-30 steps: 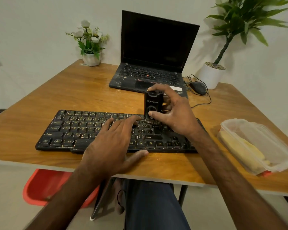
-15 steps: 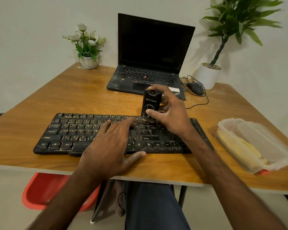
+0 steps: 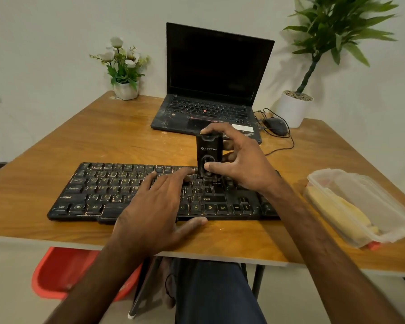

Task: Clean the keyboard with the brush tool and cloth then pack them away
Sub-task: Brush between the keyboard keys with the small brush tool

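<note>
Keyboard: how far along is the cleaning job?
Done: nothing visibly; the keyboard shows pale specks. In hand: right hand holds the brush upright on the right-side keys, left hand rests flat on the keys. Left: wiping with the cloth, now in the container, then packing away.

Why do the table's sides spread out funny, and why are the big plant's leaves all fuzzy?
Head view: the wide-angle lens stretches the frame's edges, so the sides of the table splay outward; head view: the big plant sits in that stretched corner and its leaves look soft, while the brush tool in the right hand is sharp enough to show its logo.
</note>
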